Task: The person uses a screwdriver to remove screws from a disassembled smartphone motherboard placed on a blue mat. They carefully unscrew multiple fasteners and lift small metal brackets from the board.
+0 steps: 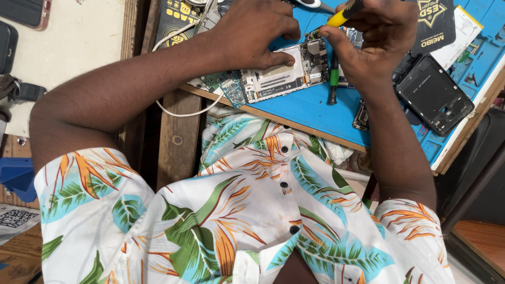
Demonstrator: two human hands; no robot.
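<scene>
this was a small phone repair workshop. a blue work mat (310, 113) lay on the wooden surface (173, 137), with little trays along its far edge for tiny parts. an opened phone (281, 73) showed its insides, and a green circuit board (227, 87) lay just beside it. a black phone back shell (434, 94) sat near, and a green-handled tool (333, 79) rested on the mat.
</scene>
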